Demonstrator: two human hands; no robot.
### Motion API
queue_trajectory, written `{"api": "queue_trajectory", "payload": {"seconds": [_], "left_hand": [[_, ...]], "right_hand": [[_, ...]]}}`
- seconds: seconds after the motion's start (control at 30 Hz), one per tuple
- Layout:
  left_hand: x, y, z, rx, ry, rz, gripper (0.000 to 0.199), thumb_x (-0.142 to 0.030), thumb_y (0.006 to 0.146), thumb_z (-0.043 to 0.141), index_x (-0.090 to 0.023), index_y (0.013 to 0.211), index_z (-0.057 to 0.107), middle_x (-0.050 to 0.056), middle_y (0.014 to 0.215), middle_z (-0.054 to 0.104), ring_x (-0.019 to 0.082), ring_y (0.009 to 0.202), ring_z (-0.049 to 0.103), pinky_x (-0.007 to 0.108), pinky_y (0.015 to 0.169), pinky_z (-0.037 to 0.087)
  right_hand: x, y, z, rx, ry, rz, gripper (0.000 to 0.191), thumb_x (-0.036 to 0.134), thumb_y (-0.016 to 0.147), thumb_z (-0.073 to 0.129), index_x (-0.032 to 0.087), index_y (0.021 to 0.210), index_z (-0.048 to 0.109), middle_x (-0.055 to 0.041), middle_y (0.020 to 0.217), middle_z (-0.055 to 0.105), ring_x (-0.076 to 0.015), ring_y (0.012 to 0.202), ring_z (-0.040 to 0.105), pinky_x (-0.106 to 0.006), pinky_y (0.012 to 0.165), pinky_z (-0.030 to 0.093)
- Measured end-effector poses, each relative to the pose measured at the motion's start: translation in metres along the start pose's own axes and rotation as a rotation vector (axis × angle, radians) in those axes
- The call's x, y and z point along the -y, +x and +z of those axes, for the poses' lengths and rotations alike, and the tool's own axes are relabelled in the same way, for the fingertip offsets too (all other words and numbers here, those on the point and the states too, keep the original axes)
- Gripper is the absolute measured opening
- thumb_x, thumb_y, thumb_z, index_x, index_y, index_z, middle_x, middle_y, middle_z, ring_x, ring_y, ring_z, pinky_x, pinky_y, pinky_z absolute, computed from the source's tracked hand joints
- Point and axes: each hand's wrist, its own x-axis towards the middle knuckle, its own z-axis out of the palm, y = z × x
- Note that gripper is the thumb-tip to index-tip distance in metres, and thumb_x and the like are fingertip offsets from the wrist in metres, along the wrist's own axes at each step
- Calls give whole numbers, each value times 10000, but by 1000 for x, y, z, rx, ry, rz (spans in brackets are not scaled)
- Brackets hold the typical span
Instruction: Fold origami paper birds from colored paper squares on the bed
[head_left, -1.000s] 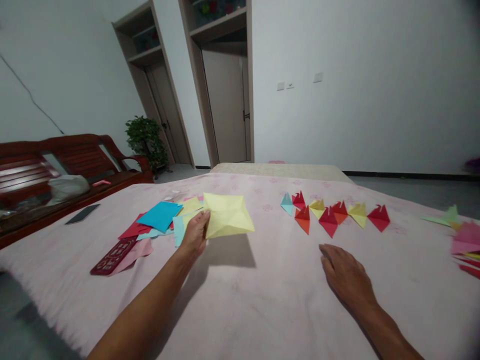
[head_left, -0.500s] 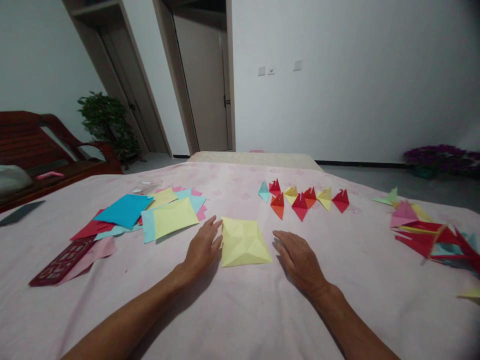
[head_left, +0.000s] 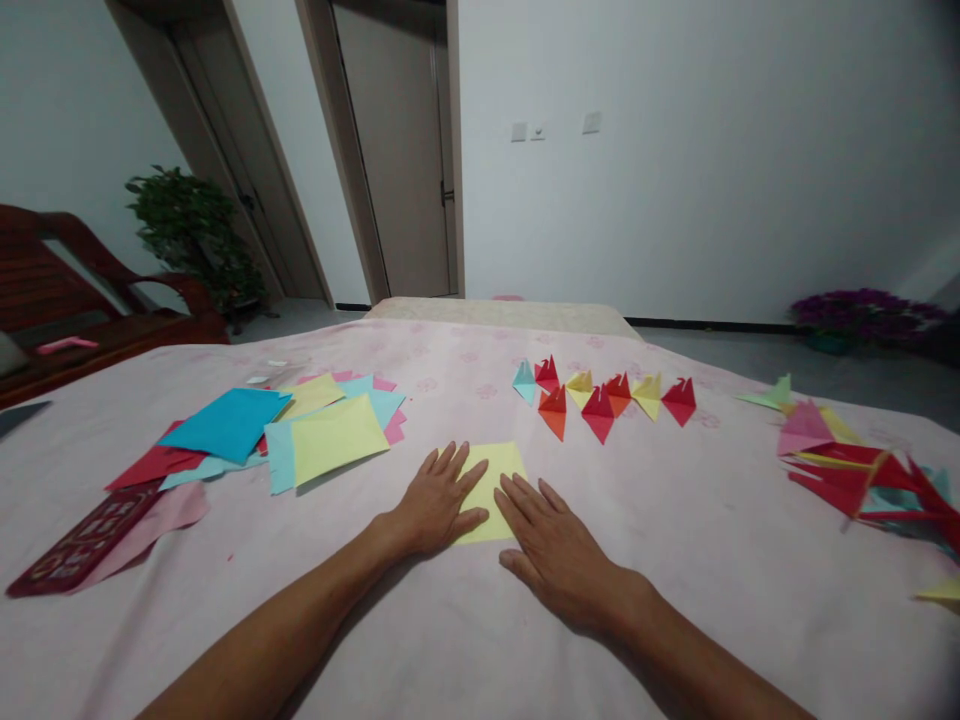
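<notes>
A yellow square of paper lies flat on the pink patterned tablecloth, partly covered by both hands. My left hand rests over its left side, fingers spread and palm down. Over the right side lies my right hand, its fingers stretched out flat and the thumb apart. Neither hand grips anything. The fingertips of the two hands are close together without touching. Creases under the hands are hidden.
Coloured sheets are piled at the left beside a dark red packet. Several small folded paper birds stand beyond my right hand. More folded paper lies at the far right. A wooden bench is at the back left.
Both hands have moved inward from beside the yellow square onto it, and now cover its left and right sides. The view has shifted slightly.
</notes>
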Motion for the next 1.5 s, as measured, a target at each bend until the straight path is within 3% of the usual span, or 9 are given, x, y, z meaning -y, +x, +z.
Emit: {"api": "queue_trajectory", "payload": {"seconds": [0.13, 0.33, 0.63, 0.83, 0.9, 1.03, 1.23, 1.37, 1.5], "left_hand": [[7, 3, 1, -20, 64, -76, 623, -554, 959, 382, -277, 1515, 328, 130, 1613, 215, 350, 1484, 169, 558, 1173, 164], [7, 3, 3, -84, 89, -112, 523, -408, 988, 399, -250, 1486, 379, 135, 1594, 272, 320, 1476, 218, 543, 1174, 208], [21, 0, 1, -242, -95, -61, 319, -296, 995, 410, -254, 1221, 632, 62, 1369, 596, 212, 1353, 453, 443, 1159, 292], [66, 0, -25, -334, 301, -412, 411, -147, 851, 555, -229, 1244, 642, 134, 1451, 503, 359, 1425, 306, 580, 1152, 169], [85, -5, -34, -282, 364, -516, 523, -145, 805, 587, -255, 1316, 594, 139, 1501, 440, 384, 1434, 270, 615, 1130, 167], [118, -18, -45, -177, 396, -658, 504, -161, 836, 533, -263, 1326, 591, 167, 1501, 429, 410, 1395, 329, 642, 1077, 221], [141, -36, -52, -250, 567, -805, 399, -164, 889, 468, -237, 1226, 670, 197, 1462, 464, 452, 1382, 333, 691, 1049, 191], [131, -35, -58, -337, 513, -696, 371, -233, 935, 453, -226, 1248, 652, 156, 1467, 476, 368, 1374, 383, 549, 1095, 269], [115, -23, -62, -145, 320, -535, 317, -384, 925, 515, -222, 1144, 677, 116, 1295, 626, 269, 1168, 584, 356, 944, 441]], "right_hand": [[-2, 7, -2, 14, -90, 6, 638, 366, 896, 593, 163, 1468, 399, -173, 1529, 376, -334, 1416, 346, -550, 1137, 307], [-3, 14, 3, 27, -331, -73, 547, 41, 838, 514, 148, 1375, 499, -165, 1414, 533, -318, 1253, 548, -441, 940, 504], [-15, 22, -1, -129, -278, -16, 436, -2, 816, 515, 170, 1201, 623, -107, 1195, 684, -253, 1014, 652, -361, 782, 533], [-23, 17, 7, -347, -114, -2, 461, -39, 770, 465, 196, 1115, 661, -78, 1122, 704, -226, 1000, 628, -361, 838, 495], [-24, 16, 8, -358, -74, -7, 497, -47, 742, 453, 199, 1121, 661, -75, 1122, 703, -225, 1000, 623, -362, 842, 489], [-25, 16, 6, -352, -29, -2, 512, -43, 713, 453, 210, 1099, 672, -68, 1111, 701, -223, 1004, 618, -365, 847, 486], [-26, 17, 7, -377, -11, -1, 528, -41, 700, 447, 212, 1104, 675, -67, 1109, 702, -218, 1011, 620, -364, 858, 490], [-27, 16, 7, -390, -10, -21, 530, -30, 710, 445, 201, 1134, 662, -72, 1119, 701, -221, 1021, 623, -373, 868, 499], [-29, 16, 8, -424, -15, -48, 490, 9, 759, 457, 186, 1175, 646, -82, 1133, 701, -219, 1040, 627, -378, 885, 508]]}}
